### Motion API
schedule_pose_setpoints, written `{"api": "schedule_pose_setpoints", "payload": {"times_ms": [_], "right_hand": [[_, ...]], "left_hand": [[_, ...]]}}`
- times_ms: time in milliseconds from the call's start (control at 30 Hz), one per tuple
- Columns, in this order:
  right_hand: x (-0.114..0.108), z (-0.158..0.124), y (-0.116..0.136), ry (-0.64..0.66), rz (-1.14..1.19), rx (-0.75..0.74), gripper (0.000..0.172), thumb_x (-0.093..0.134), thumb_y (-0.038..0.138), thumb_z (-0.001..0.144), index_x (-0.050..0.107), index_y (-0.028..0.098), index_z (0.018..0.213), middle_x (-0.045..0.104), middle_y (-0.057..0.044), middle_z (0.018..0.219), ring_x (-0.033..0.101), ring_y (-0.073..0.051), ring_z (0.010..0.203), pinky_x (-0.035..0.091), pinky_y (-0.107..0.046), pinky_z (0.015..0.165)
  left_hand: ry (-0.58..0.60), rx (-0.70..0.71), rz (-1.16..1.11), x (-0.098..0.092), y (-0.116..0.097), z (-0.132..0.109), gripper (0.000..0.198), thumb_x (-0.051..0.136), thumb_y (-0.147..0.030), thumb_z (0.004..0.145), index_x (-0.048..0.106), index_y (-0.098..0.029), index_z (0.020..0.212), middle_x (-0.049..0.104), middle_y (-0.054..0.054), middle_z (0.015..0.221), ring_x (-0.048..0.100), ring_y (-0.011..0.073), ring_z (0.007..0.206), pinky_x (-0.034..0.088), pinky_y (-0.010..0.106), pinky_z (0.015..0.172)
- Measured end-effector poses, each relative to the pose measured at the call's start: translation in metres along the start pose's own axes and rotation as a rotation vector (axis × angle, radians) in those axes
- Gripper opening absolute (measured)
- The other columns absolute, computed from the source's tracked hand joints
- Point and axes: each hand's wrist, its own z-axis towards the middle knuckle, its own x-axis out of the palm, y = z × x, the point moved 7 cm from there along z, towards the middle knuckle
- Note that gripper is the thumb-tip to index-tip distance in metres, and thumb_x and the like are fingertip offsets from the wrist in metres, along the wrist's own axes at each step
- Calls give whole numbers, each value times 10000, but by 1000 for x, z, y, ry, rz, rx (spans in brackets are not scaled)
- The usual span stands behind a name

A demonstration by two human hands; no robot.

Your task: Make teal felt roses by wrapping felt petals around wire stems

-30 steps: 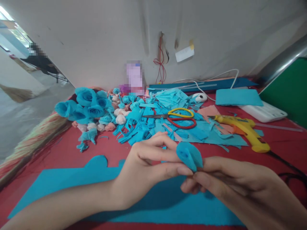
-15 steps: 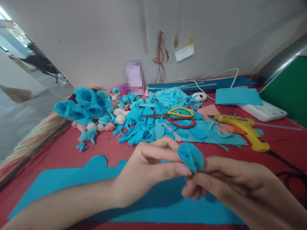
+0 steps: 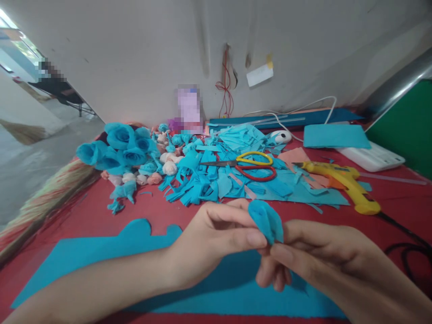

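A small blue paper flower (image 3: 266,219), its petal curled round a rolled middle, is pinched at its base between both hands. My left hand (image 3: 222,236) holds it from the left, thumb and fingers closed. From the right, my right hand (image 3: 313,252) grips the same base with thumb and forefinger. The fingers hide the flower's lower end. Beneath the hands a large blue paper sheet (image 3: 101,261) lies flat, with rounded blue paper petals (image 3: 138,228) at its far edge.
Beyond the hands lie scissors (image 3: 243,165) on blue paper scraps (image 3: 199,184). A yellow glue gun (image 3: 340,180) rests at right with its black cord trailing. Large blue paper roses (image 3: 121,144) and small paper rosebuds (image 3: 168,167) stand at the left back of the red table (image 3: 84,216).
The flower has turned and shifted slightly left between the fingers. My left hand has tilted a little, and my right hand's lower fingers have moved slightly down. Things on the table stay put.
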Motion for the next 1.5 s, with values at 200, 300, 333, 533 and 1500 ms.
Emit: {"api": "schedule_pose_setpoints", "payload": {"times_ms": [200, 300, 333, 533, 1500], "right_hand": [[3, 1, -1, 18, -1, 28, 232, 529, 227, 828, 674, 264, 651, 692, 67, 627, 621, -59, 554, 479, -71, 526], [1, 0, -1, 16, 13, 30, 227, 531, 232, 831, 674, 267, 659, 692, 65, 628, 621, -63, 560, 485, -79, 538], [2, 0, -2, 25, 21, 30, 226, 531, 233, 832, 675, 270, 662, 692, 65, 632, 619, -62, 560, 484, -79, 538], [5, 2, -2, 56, 95, 50, 220, 537, 210, 829, 676, 274, 671, 698, 71, 646, 607, -48, 559, 474, -63, 537], [8, 2, -2, -114, 136, 80, 222, 542, 234, 760, 672, 248, 580, 675, 56, 566, 605, -74, 512, 489, -104, 523]], "left_hand": [[-4, 6, 2, 1, 0, 1, 96, 712, -201, 700, 714, -111, 666, 586, 8, 694, 600, 80, 617, 521, 190, 631], [66, -4, -72, 5, 1, 1, 68, 676, -160, 739, 716, -106, 731, 590, 3, 662, 615, 73, 593, 536, 185, 620], [93, -11, -91, 6, 2, 0, 70, 661, -152, 753, 715, -106, 751, 592, 2, 647, 620, 74, 589, 540, 185, 616], [137, -19, -124, 7, 3, 0, 68, 649, -139, 768, 707, -104, 763, 610, -1, 628, 634, 64, 597, 543, 160, 613], [-26, -101, -92, -4, 14, -1, 226, 759, -261, 640, 613, -90, 615, 596, -9, 543, 617, 108, 482, 514, 208, 503]]}}
